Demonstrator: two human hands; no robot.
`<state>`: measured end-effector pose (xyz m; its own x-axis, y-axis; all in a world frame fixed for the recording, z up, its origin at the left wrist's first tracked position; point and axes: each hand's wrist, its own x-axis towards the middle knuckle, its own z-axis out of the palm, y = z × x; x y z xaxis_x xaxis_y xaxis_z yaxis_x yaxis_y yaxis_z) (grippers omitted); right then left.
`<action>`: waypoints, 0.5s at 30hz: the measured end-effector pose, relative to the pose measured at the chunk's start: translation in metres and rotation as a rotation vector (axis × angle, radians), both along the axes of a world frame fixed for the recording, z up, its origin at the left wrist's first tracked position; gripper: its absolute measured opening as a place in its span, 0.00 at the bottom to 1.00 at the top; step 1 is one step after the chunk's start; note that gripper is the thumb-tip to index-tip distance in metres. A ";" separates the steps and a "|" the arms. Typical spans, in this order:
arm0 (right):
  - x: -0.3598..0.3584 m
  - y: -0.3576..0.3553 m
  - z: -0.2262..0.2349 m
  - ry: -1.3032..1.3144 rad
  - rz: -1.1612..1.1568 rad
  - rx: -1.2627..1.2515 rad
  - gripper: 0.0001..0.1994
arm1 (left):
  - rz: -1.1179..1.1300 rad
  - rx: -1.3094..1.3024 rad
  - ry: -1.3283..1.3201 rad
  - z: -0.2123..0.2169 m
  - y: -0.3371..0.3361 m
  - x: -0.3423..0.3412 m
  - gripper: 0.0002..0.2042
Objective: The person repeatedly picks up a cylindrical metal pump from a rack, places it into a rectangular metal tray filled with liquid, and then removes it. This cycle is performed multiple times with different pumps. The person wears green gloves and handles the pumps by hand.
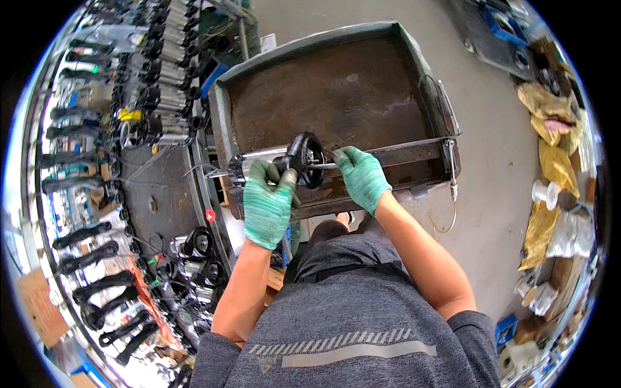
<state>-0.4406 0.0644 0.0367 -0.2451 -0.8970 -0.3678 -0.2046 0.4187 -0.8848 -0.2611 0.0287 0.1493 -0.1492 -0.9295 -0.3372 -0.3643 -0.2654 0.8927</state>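
My left hand [269,204], in a green knit glove, is closed around a cylindrical silver-and-black motor unit [266,157]. The unit lies on its side over the front of a metal tray, with a round black ring-shaped end [313,160] facing right. From that ring a thin metal rod [323,166] runs to my right hand [361,178], gloved the same way, whose fingers are closed on the rod's outer end. Whether the rod is a tool or part of the unit, I cannot tell. A cable trails from the unit's left end.
The tray [417,55] has raised walls and a stained brown bottom; a bar [407,153] crosses its front. A hose [454,194] hangs at its right corner. Left stands a dark bench [155,194] with rows of similar units and black handles. Bags and spools [544,194] line the right.
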 end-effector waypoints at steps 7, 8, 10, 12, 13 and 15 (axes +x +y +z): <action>-0.017 0.032 -0.053 -0.076 0.139 0.130 0.18 | -0.016 0.047 -0.121 -0.034 0.054 -0.002 0.12; -0.021 0.039 -0.059 -0.088 0.152 0.126 0.17 | -0.023 0.073 -0.119 -0.037 0.060 -0.006 0.12; -0.029 0.053 -0.083 -0.145 0.139 0.148 0.17 | -0.077 0.056 -0.200 -0.053 0.071 -0.011 0.12; -0.034 0.067 -0.103 -0.259 0.086 0.208 0.17 | -0.108 0.016 -0.244 -0.055 0.078 -0.024 0.13; -0.038 0.069 -0.104 -0.315 0.056 0.237 0.16 | -0.168 -0.069 -0.304 -0.064 0.081 -0.024 0.13; -0.045 0.069 -0.108 -0.374 0.106 0.239 0.15 | -0.169 -0.024 -0.245 -0.076 0.084 -0.022 0.12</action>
